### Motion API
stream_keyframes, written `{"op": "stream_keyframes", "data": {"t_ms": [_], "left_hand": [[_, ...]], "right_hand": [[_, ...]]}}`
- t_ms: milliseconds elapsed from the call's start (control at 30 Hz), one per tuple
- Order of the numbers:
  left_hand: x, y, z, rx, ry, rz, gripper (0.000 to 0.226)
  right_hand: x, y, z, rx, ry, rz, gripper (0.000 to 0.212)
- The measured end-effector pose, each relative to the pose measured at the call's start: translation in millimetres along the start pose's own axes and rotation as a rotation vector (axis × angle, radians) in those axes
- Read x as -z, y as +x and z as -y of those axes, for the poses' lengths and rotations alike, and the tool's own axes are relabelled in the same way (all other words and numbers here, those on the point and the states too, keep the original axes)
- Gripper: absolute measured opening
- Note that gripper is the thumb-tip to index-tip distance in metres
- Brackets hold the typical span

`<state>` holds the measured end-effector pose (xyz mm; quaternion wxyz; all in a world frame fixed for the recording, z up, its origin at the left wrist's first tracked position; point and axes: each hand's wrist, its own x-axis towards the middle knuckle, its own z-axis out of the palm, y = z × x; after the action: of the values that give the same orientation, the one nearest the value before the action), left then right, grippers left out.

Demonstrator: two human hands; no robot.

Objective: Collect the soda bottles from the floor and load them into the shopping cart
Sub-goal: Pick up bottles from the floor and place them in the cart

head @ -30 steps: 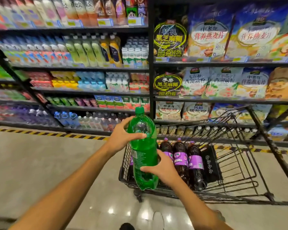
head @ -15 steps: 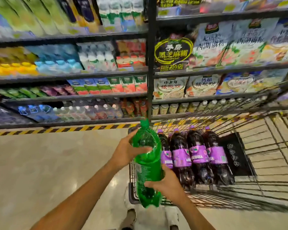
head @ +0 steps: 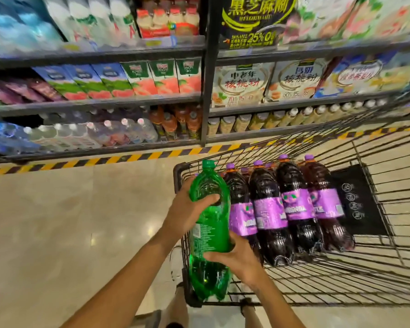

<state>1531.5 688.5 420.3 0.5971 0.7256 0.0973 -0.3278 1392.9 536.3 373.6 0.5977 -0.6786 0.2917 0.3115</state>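
Note:
I hold a large green soda bottle (head: 208, 230) with both hands at the left end of the black wire shopping cart (head: 374, 275). My left hand (head: 187, 211) grips its upper body below the neck. My right hand (head: 237, 259) wraps the lower body from the right. The bottle stands nearly upright, its base low inside the cart's left end. Several dark soda bottles with purple labels and caps (head: 291, 209) lie side by side in the cart, right beside the green one.
Store shelves (head: 206, 95) packed with drinks, cartons and bagged food run across the top. A yellow-and-black striped tape line (head: 118, 159) marks the floor below them. Glossy beige floor (head: 57, 221) spreads to the left. A black panel (head: 357, 200) lies in the cart.
The green bottle has gone down into the cart's left end beside the purple-label bottles. My view has tilted downward and closer to the cart. Both hands keep their grip.

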Motion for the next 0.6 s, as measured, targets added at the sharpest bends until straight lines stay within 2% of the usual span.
{"op": "stream_keyframes", "data": {"t_ms": [133,200,367,433,600], "left_hand": [[4.5,9.8,-2.3,0.045,0.09,-0.008,0.05],[8.6,9.6,-1.0,0.043,0.138,-0.046,0.039],[15.2,5.7,1.7,-0.047,0.394,-0.176,0.042],[12.3,4.0,-0.3,-0.088,0.483,-0.209,0.053],[-9.2,0.1,8.9,-0.052,0.677,-0.106,0.075]], "right_hand": [[0.0,9.5,3.3,-0.021,-0.002,0.033,0.108],[-1.1,10.5,6.5,-0.032,-0.039,0.049,0.102],[-4.4,10.1,9.7,-0.048,-0.111,0.057,0.075],[-3.8,9.4,9.7,-0.057,-0.138,0.054,0.077],[-6.1,5.7,5.3,-0.075,-0.292,0.025,0.081]]}}
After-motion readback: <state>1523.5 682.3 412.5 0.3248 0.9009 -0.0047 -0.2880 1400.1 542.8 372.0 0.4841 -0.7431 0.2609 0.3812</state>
